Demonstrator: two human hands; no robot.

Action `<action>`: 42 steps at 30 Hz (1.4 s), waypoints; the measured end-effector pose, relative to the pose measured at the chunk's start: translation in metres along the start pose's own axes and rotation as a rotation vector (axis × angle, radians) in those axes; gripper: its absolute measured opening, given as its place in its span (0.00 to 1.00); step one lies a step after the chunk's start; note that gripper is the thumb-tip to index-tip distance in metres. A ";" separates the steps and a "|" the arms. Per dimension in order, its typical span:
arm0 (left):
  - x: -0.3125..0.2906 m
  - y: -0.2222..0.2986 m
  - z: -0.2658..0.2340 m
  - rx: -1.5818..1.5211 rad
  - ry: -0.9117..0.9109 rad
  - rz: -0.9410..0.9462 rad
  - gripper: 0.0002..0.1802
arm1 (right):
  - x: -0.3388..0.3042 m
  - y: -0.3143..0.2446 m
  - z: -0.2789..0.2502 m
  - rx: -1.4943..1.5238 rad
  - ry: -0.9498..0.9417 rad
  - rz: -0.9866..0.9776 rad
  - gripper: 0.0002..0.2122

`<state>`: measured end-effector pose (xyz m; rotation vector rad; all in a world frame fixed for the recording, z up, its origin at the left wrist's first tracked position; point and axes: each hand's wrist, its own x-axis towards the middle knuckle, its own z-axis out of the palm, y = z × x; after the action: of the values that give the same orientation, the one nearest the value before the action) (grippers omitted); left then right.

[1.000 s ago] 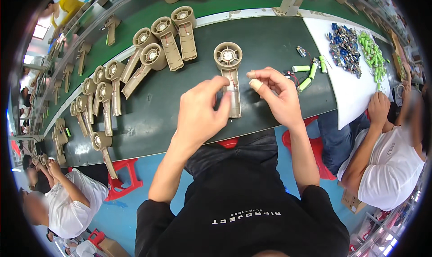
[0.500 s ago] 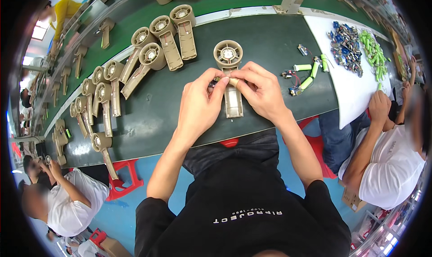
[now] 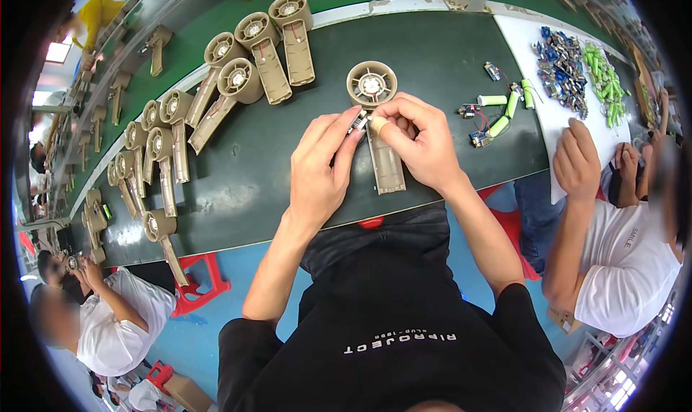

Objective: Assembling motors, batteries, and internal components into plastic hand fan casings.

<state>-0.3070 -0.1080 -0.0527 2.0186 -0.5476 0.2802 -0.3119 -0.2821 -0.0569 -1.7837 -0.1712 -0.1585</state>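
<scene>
A tan handheld fan housing (image 3: 387,168) lies in front of me on the dark green bench, its round fan head away from me and its hollow handle toward me. My left hand (image 3: 321,163) pinches a small circuit board (image 3: 357,121) between thumb and fingers, just over the top of the handle. Close beside it, my right hand (image 3: 427,147) is closed, thumb against curled fingers, with a tan cover on the thumb tip. Whatever sits between those right fingertips is too small and hidden to name.
To the left lie several similar fan housings (image 3: 238,80). On the right are green battery cells wired to boards (image 3: 510,105). Farther right, a white sheet (image 3: 515,33) bears a pile of boards (image 3: 561,69) and green cells (image 3: 605,87). A co-worker's hand (image 3: 577,160) is at its near edge.
My left hand has tilted the circuit board up, so more of it shows. The housing's handle has swung slightly right. The co-worker's hand at right has moved left and toward me.
</scene>
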 end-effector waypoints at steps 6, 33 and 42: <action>-0.002 -0.008 0.001 0.010 -0.023 0.089 0.17 | 0.001 0.003 -0.001 0.094 -0.030 0.061 0.04; 0.006 -0.011 -0.006 0.024 -0.118 0.199 0.16 | 0.001 0.007 0.004 -0.558 0.139 -0.611 0.08; 0.013 0.014 0.011 -0.070 -0.088 -0.274 0.20 | -0.005 -0.008 -0.024 -0.387 0.323 -0.252 0.09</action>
<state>-0.3028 -0.1264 -0.0419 2.0162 -0.3245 0.0060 -0.3191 -0.3037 -0.0451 -2.0857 -0.1379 -0.6950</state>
